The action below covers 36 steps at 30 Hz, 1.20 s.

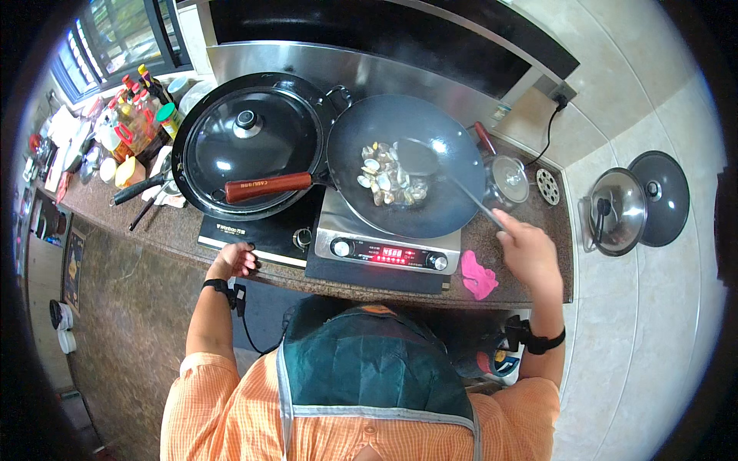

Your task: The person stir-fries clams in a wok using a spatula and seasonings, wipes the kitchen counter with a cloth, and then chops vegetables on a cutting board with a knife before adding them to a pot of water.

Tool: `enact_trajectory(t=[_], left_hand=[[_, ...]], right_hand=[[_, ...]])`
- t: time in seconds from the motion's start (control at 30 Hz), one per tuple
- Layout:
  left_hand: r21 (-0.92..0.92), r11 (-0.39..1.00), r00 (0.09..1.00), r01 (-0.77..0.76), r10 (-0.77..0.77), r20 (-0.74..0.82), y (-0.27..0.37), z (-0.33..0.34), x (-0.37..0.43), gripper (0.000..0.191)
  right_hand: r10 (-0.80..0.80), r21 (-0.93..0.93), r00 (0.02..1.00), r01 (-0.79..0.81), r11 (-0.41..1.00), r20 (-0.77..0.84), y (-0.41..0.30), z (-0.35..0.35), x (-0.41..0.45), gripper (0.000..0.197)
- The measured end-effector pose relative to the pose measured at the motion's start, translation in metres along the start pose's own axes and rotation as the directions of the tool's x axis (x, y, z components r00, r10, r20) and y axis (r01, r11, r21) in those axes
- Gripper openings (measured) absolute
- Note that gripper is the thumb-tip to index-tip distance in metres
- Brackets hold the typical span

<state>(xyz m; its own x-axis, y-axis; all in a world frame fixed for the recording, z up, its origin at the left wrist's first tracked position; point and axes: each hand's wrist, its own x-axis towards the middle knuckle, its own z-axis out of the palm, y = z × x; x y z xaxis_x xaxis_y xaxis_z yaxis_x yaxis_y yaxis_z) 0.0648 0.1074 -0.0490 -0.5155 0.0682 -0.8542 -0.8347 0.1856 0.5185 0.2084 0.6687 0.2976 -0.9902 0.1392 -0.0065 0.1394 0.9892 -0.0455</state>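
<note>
My right hand [527, 250] grips the handle of a wok spatula [419, 157], its dark blade resting among the clams in the wok. The clams [387, 176], many with shells parted, lie heaped left of the middle of the dark wok [369, 124]. Under the wok stands a silver induction cooker [328, 222] with a lit red display and two knobs. My left hand [235, 259] is at the counter's front edge, below the black cooktop [259, 230], fingers loosely curled and holding nothing. The wok's red-brown wooden handle [268, 187] points left, over a second pan.
A lidded black wok [199, 138] fills the left cooktop. Seasoning bottles [135, 115] crowd the far left. A pink cloth [478, 275] lies right of the cooker, a small lidded pot [507, 178] behind it. Pan lids [625, 210] hang on the right wall.
</note>
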Motion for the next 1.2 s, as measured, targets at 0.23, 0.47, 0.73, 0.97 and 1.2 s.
enact_trajectory(t=[0.23,0.47,0.73,0.97,1.2], left_hand=[[-0.012,1.0,1.0,0.01,-0.01,-0.004,0.002,0.001,0.0,0.03],[-0.005,1.0,1.0,0.016,-0.016,-0.003,0.003,0.002,-0.005,0.03],[-0.049,0.999,0.999,0.013,-0.011,0.035,-0.006,-0.006,0.013,0.032],[-0.048,0.999,0.999,0.021,-0.019,0.035,-0.012,-0.007,0.012,0.032],[-0.026,0.999,0.999,0.031,-0.031,0.008,0.001,-0.001,0.001,0.03]], right_hand=[[0.033,0.063,0.996,-0.039,0.997,0.085,0.006,-0.025,-0.017,0.038],[0.23,-0.077,0.973,-0.228,0.971,0.017,0.016,-0.031,0.0,0.038],[0.166,0.054,0.967,-0.179,0.982,0.193,0.026,0.005,0.056,0.037],[0.036,0.202,0.992,-0.059,0.978,0.118,-0.014,-0.011,0.043,0.032],[0.022,0.004,0.984,-0.023,1.0,0.178,-0.025,-0.019,0.035,0.033]])
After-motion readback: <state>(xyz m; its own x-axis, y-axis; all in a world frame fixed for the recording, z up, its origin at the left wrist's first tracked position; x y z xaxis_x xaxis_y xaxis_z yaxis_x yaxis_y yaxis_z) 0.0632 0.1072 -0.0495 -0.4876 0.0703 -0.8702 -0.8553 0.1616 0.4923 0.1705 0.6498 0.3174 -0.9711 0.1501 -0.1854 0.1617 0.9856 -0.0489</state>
